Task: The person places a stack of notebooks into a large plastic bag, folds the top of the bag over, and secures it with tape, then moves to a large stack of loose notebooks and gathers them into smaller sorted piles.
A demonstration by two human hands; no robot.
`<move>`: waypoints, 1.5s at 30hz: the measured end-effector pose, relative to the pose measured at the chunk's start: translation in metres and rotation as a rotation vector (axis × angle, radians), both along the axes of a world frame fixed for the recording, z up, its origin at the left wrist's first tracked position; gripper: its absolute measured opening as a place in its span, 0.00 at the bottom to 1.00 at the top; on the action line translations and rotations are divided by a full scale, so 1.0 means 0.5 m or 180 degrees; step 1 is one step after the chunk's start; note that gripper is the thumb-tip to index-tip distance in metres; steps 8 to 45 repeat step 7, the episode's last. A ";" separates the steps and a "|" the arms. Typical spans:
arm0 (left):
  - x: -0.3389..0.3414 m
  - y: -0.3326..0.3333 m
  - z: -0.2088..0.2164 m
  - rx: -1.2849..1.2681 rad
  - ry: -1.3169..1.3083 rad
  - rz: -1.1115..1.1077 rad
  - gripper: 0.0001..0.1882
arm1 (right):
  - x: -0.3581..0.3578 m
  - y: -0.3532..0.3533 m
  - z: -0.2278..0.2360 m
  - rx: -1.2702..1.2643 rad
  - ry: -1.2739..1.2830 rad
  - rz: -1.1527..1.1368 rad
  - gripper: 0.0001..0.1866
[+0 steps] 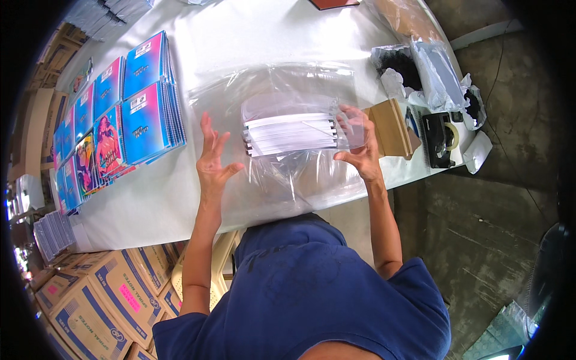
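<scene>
A stack of spiral notebooks (291, 135) lies on the table in front of me, white page edges toward me and dark coils at both ends. Clear plastic film (294, 174) spreads under and around it, with a crumpled part near the front. My left hand (213, 155) hovers left of the stack, fingers spread and holding nothing. On the other side is my right hand (363, 144), its thumb apart from the fingers. A transparent flap of film overlaps those fingers near the stack's right end; whether they touch the film is hard to tell.
Piles of colourful spiral notebooks (147, 123) cover the table's left side. To the right are an open cardboard box (390, 129), a black tape dispenser (441, 141) and torn wrapping (435, 69). Cartons (114, 288) are stacked on the floor at lower left, beside a plastic chair (207, 270).
</scene>
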State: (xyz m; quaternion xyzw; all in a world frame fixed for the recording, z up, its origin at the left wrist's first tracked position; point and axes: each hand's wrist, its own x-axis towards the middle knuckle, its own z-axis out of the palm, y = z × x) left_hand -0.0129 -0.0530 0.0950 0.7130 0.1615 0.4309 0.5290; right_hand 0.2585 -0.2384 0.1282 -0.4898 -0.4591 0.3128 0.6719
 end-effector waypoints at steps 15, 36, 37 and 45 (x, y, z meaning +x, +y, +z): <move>0.020 -0.012 0.070 0.0865 0.1050 0.0150 0.29 | -0.001 0.016 -0.006 -0.0354 -0.1316 0.0267 0.40; 0.020 -0.012 0.070 0.0865 0.1050 0.0150 0.29 | -0.001 0.016 -0.006 -0.0354 -0.1316 0.0267 0.40; 0.020 -0.012 0.070 0.0865 0.1050 0.0150 0.29 | -0.001 0.016 -0.006 -0.0354 -0.1316 0.0267 0.40; 0.020 -0.012 0.070 0.0865 0.1050 0.0150 0.29 | -0.001 0.016 -0.006 -0.0354 -0.1316 0.0267 0.40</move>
